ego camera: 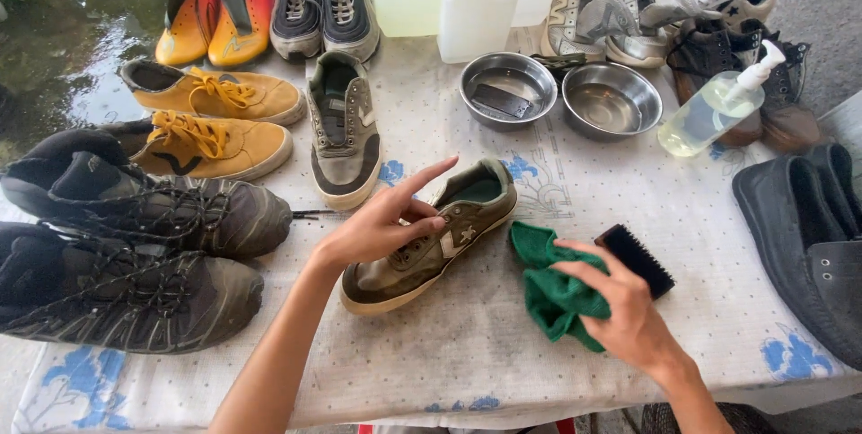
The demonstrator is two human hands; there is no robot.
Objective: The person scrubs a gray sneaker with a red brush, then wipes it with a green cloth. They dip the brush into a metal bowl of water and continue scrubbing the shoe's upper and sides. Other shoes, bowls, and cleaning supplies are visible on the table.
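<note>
The left hand (382,227) rests on the laces of an olive shoe (431,236) near the front edge of the table (503,344); its fingers are spread apart, one pointing up, so it seems to steady the shoe rather than grip it; the shoe lies on its side a bit, toe toward the front edge. The right hand (624,308) is closed on a green cloth (552,290), bunched up so it fits in the fingers; a black brush (637,259) lies just beside the cloth, easy to grab. The twin olive shoe (344,133) stands behind, near the middle. Two steel bowls (561,93) sit toward the back edge, with a white jug (476,8) behind them and a pump bottle (718,106) to their right. Yellow shoes (211,120) and big dark boots (135,245) line the left edge; black shoes (808,236) lie at the right edge; more shoes crowd the back edge.
</note>
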